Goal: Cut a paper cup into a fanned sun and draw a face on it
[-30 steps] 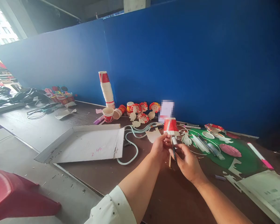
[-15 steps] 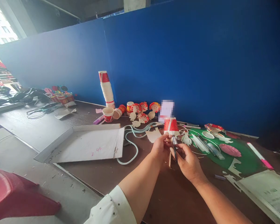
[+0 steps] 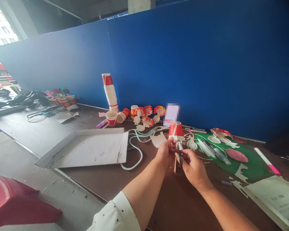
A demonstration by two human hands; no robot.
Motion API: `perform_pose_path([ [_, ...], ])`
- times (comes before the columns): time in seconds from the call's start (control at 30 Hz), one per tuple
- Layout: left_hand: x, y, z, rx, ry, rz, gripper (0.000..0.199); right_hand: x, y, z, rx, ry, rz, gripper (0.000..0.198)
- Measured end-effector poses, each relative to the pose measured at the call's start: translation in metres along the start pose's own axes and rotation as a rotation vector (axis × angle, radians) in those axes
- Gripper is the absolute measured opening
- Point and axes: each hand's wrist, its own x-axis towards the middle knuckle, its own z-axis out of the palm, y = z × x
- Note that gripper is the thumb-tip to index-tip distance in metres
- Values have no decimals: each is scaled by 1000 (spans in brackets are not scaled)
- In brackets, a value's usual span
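My left hand (image 3: 164, 150) is closed, thumb and fingers pinched together at the lower edge of an upside-down red-and-white paper cup (image 3: 175, 129). What lies between its fingertips is mostly hidden. My right hand (image 3: 194, 165) grips dark, slim scissors (image 3: 179, 157), which point up toward the left fingertips; their blades are hard to make out. Below the fingers, a thin wooden stick (image 3: 175, 166) shows against the brown table. Just right of the cup lies a white paper cutout (image 3: 191, 143).
A shallow white box lid (image 3: 86, 149) lies left, beside a pale cable (image 3: 141, 154). Behind stand a tall cup stack (image 3: 110, 94) and several red-maned paper figures (image 3: 159, 113). Markers and scraps cover a green mat (image 3: 252, 168) at right. A red stool (image 3: 19, 202) is lower left.
Both hands stay at nearly the same spot, with the right fingers and scissors shifted very slightly. The cup sits marginally lower and further left in view.
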Motion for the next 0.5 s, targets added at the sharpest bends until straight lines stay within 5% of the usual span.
perform_pose_path([
  [0.5,4,-8,-7,59,-31,-44,24,2,0,-2,51,17,50,34],
])
